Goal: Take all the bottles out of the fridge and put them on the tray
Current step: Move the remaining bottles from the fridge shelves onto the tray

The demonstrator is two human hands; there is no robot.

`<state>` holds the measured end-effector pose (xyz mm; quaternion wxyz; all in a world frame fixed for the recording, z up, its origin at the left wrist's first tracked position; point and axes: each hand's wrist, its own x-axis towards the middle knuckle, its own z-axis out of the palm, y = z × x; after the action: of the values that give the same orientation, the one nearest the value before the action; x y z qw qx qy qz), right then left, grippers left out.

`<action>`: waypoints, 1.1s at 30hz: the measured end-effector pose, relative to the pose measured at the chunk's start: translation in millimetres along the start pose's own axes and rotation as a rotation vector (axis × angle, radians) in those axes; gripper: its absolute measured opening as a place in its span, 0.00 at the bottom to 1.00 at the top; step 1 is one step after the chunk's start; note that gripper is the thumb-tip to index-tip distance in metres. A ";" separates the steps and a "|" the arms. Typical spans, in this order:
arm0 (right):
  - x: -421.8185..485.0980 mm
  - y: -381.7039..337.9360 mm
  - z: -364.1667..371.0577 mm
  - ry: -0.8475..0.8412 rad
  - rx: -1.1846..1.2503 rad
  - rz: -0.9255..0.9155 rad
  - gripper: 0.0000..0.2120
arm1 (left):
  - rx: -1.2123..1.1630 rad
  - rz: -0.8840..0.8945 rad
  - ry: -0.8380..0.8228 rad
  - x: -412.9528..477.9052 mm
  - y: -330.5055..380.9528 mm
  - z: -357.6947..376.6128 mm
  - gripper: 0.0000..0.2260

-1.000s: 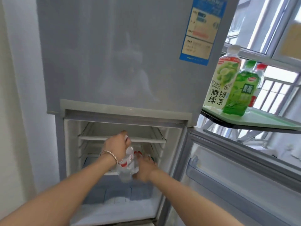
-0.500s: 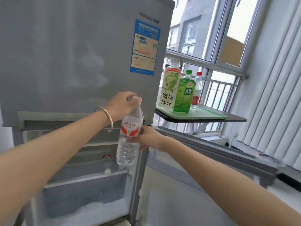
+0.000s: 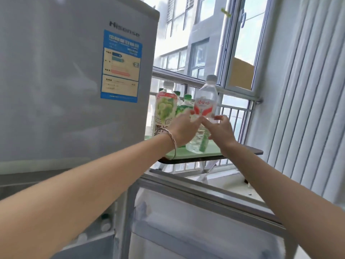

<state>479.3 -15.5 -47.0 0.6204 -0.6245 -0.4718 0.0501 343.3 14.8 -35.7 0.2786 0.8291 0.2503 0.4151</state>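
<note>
Two hands share one grip: the left hand (image 3: 183, 128) and right hand (image 3: 221, 130) are both closed around the lower half of a water bottle (image 3: 205, 103), fingers wrapped on either side. It stands nearly upright, cap up, long axis leaning slightly right, its base just above or already touching the tray (image 3: 211, 153); I cannot tell which. Straight down is the way left to go. Tea bottles (image 3: 166, 107) stand close on its left, so the left hand has the tighter side.

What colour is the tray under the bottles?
Pale green tray, seen in the head view.
</note>
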 end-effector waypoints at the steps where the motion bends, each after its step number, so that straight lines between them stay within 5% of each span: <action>1: 11.9 11.9 -4.0 0.076 -0.023 0.011 0.31 | 0.022 -0.020 -0.064 10.3 -5.3 14.1 0.18; 9: 93.7 85.3 16.9 0.144 -0.182 0.080 0.29 | 0.152 -0.097 -0.308 71.4 -46.5 91.9 0.19; 22: 122.7 102.6 40.0 0.075 -0.214 0.080 0.37 | -0.008 -0.183 -0.302 110.9 -83.7 103.4 0.16; 27: 89.6 77.3 37.8 0.257 -0.172 -0.064 0.14 | 0.002 -0.145 -0.240 85.2 -63.2 76.9 0.13; 33: 11.8 23.0 74.3 0.029 -0.142 -0.156 0.06 | 0.112 -0.176 -0.189 28.9 -53.9 0.3 0.10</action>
<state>449.8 51.1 -76.5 0.5834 -0.6291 -0.5121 -0.0410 349.0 72.3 -56.1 0.2895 0.8536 0.3174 0.2947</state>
